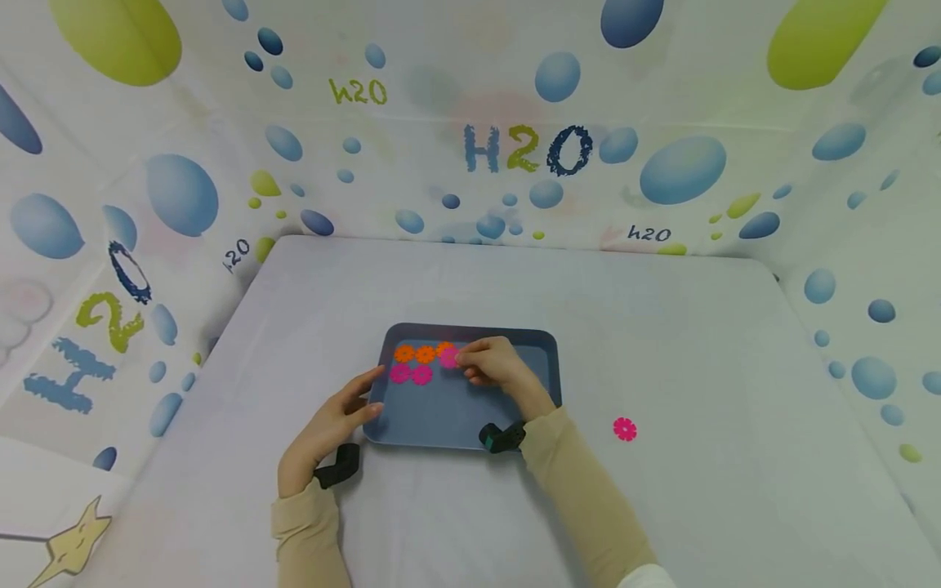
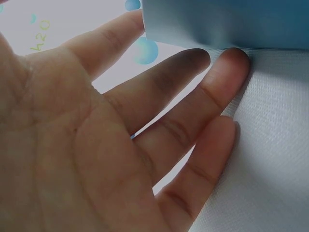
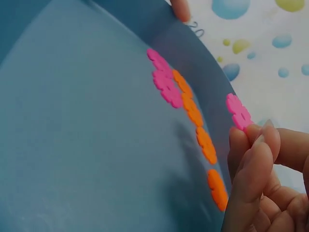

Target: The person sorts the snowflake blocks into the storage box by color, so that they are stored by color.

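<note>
My right hand [image 1: 494, 366] pinches a pink flower disc [image 3: 238, 112] over the blue tray [image 1: 470, 425], beside the pink row [image 1: 410, 374]. My left hand [image 1: 334, 420], grip spread, steadies the tray edge. I'd lower it flat, aligned.

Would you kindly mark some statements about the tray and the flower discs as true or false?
1. The right hand pinches a pink disc. True.
2. The left hand holds an orange disc. False: its straight fingers only touch the blue tray.
3. Three orange discs lie in a row in the tray. True.
4. A lone pink disc lies left of the tray. False: it lies to the right, on the tablecloth.
</note>
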Demonstrator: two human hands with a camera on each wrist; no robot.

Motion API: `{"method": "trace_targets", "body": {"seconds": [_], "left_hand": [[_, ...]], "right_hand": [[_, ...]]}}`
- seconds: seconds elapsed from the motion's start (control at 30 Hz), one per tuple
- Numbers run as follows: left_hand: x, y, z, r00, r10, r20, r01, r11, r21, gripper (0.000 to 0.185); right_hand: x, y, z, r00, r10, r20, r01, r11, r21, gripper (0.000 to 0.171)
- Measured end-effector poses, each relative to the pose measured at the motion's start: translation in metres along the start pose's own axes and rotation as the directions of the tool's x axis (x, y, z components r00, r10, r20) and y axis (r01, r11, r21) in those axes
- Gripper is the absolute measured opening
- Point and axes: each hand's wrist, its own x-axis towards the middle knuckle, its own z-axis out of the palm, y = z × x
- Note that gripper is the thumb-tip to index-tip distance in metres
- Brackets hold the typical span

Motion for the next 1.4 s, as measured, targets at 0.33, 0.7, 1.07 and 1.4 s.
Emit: {"method": "trace_targets", "body": {"seconds": [0.33, 0.7, 1.07, 1.4], "left_hand": [[0.0, 0.001, 0.001, 1.0, 0.004, 0.001, -0.004, 1.0, -0.001, 0.058], [-0.001, -0.001, 0.001, 1.0, -0.006, -0.002, 0.006, 1.0, 0.006, 0.059], [-0.001, 0.001, 0.001, 1.0, -0.018, 0.002, 0.018, 1.0, -0.003, 0.059], [0.001, 0.001, 0.001, 1.0, -0.01, 0.001, 0.01, 1.0, 0.005, 0.058]], "right_hand": [[0.0, 0.001, 0.008, 0.999, 0.03, -0.023, -0.031, 0.999, -0.037, 0.022], [0.004, 0.006, 0.01, 0.998, 0.044, -0.043, -0.047, 0.997, -0.065, 0.018], [0.003, 0.006, 0.014, 0.997, 0.043, -0.07, -0.051, 0.992, -0.116, 0.016], [0.004, 0.008, 0.017, 0.993, 0.007, -0.118, -0.025, 0.988, -0.15, 0.01]]}}
